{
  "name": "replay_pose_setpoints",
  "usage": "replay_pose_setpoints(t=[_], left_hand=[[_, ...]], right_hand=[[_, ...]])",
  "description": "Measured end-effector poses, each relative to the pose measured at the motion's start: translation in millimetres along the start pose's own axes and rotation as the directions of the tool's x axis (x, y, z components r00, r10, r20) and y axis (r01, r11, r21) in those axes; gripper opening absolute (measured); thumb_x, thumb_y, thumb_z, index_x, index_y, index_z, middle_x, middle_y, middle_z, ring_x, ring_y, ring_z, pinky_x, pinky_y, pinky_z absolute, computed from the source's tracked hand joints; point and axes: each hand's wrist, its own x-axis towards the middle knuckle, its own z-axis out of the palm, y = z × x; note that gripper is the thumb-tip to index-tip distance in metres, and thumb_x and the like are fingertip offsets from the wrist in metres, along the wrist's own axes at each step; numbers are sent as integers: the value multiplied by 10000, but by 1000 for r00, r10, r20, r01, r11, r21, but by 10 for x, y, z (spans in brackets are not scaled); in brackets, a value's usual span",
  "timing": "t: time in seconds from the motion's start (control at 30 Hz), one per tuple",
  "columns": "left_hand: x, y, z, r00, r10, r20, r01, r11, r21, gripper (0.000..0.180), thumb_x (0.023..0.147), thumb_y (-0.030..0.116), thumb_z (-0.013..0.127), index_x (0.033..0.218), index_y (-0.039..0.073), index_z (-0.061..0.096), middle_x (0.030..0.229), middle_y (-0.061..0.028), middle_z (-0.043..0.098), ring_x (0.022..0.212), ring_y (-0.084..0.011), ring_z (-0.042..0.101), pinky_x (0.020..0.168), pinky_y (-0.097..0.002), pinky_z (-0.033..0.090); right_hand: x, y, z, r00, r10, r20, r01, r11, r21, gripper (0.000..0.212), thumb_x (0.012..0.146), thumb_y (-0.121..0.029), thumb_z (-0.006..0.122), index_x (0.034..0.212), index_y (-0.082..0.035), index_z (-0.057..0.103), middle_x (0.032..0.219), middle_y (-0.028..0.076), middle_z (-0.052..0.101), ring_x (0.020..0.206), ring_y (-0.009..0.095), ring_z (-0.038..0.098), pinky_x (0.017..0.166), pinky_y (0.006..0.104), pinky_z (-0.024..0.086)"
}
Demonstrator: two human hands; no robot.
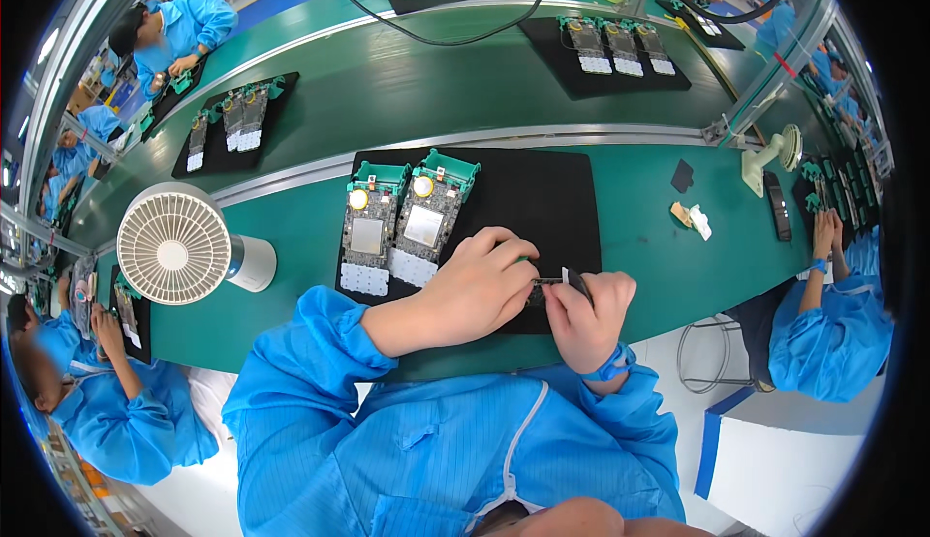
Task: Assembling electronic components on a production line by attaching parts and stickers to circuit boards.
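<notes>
My left hand [475, 285] is closed over the black mat [542, 188], its fingertips pinching the end of a narrow, dark part that I cannot make out. My right hand [593, 319], with a blue band at the wrist, meets it from the right. Between its thumb and fingers is a small dark flat piece with a white edge [578, 285]. Left of my hands, two circuit boards with green frames [368, 237] lie side by side on the mat. Each carries a silver square, a round yellow-rimmed part and a white dotted pad. My fingers cover most of what they hold.
A white fan [174, 246] stands at the left of the green bench. On the right lie a black scrap [683, 176], crumpled paper [693, 219], a dark handheld device [777, 206] and a small pale fan [773, 157]. A conveyor [417, 82] carries more boards; co-workers sit around.
</notes>
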Motion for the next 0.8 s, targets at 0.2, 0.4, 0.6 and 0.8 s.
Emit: replay_pose_setpoints(t=[0.2,0.4,0.6,0.8], left_hand=[[-8,2,14,1000,7,-10,-7,1000,26,143,819,75,646,947,24,610,1135,-121,578,1095,-346,503,915,-429,450],[-23,3,47,999,1,-34,0,999,42,133,797,114,669,897,45,617,1122,-107,593,1080,-342,522,872,-439,456],[-32,-9,45,999,23,-46,-22,999,43,141,791,118,674,887,40,606,1117,-111,591,1077,-346,523,866,-437,453],[-16,-29,50,999,10,-45,-9,999,35,142,788,115,674,886,40,604,1122,-113,587,1090,-349,517,871,-443,448]], right_hand=[[-164,-175,10,994,104,37,-110,958,264,328,745,9,723,1060,-61,658,806,109,607,616,268,595,528,363,488],[-186,-299,95,925,333,185,-380,843,380,194,803,7,667,989,1,613,815,167,633,656,333,644,576,380,528],[-219,-295,108,890,386,243,-455,796,401,153,862,9,603,1008,51,588,884,216,630,756,355,656,674,365,521],[-211,-298,125,875,405,264,-478,805,351,156,859,18,598,1011,48,585,895,218,627,768,364,651,688,370,520]])
